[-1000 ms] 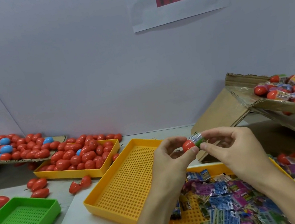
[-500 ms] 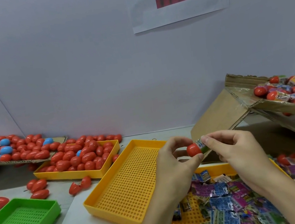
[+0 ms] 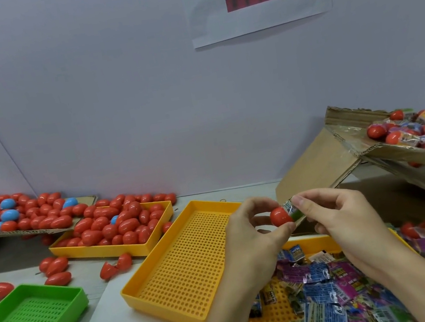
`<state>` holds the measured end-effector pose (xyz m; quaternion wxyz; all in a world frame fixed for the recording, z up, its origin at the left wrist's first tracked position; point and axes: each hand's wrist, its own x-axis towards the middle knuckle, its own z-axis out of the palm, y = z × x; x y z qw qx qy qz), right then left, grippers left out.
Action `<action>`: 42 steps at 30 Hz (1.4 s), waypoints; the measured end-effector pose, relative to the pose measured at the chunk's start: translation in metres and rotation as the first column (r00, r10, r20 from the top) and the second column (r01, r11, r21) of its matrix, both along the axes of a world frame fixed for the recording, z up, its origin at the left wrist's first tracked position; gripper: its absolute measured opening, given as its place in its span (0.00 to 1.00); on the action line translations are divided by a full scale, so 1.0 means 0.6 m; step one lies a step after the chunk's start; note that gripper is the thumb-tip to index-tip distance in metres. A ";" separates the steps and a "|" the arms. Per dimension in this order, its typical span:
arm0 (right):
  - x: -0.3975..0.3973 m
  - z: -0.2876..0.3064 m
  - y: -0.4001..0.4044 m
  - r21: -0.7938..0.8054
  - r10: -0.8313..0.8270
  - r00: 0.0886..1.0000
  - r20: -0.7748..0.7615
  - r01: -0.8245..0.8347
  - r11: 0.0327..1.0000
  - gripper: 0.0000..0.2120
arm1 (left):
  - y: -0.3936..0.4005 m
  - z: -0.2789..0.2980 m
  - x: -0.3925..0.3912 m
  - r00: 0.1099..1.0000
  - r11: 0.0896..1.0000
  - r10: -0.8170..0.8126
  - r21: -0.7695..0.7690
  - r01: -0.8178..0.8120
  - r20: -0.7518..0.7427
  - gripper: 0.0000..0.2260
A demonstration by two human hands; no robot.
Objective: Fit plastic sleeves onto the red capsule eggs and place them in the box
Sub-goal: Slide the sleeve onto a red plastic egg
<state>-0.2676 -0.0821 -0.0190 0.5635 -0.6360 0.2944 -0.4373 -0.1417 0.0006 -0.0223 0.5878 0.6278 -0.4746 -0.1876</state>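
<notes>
Head view, left hand (image 3: pixel 250 235) pinching red capsule egg (image 3: pixel 280 216), right hand (image 3: pixel 338 219) gripping its plastic sleeve (image 3: pixel 291 208)

Red capsule egg (image 3: pixel 280 216) held between both hands, long axis roughly horizontal, bare red end toward the left hand. Plastic sleeve (image 3: pixel 291 208), printed green and white, covers only the end nearer the right hand. Loose flat sleeves (image 3: pixel 323 283), purple, blue and green, piled directly below the hands. Unsleeved red eggs (image 3: pixel 120 225) heaped far left of the hands. Box (image 3: pixel 392 157), tilted cardboard, up right of the hands, holds sleeved eggs (image 3: pixel 411 134).
</notes>
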 end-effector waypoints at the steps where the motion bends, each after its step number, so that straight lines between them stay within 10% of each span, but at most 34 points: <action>1: 0.000 -0.001 0.000 0.019 0.010 1.000 0.009 -0.011 1.000 0.10 | 0.000 0.000 0.000 1.000 1.000 -0.001 0.001 0.001 -0.005 0.14; 42: -0.002 -0.005 -0.001 0.191 0.081 0.996 -0.027 -0.074 0.979 0.16 | 0.001 -0.003 -0.006 0.967 0.996 0.091 -0.022 -0.088 0.238 0.14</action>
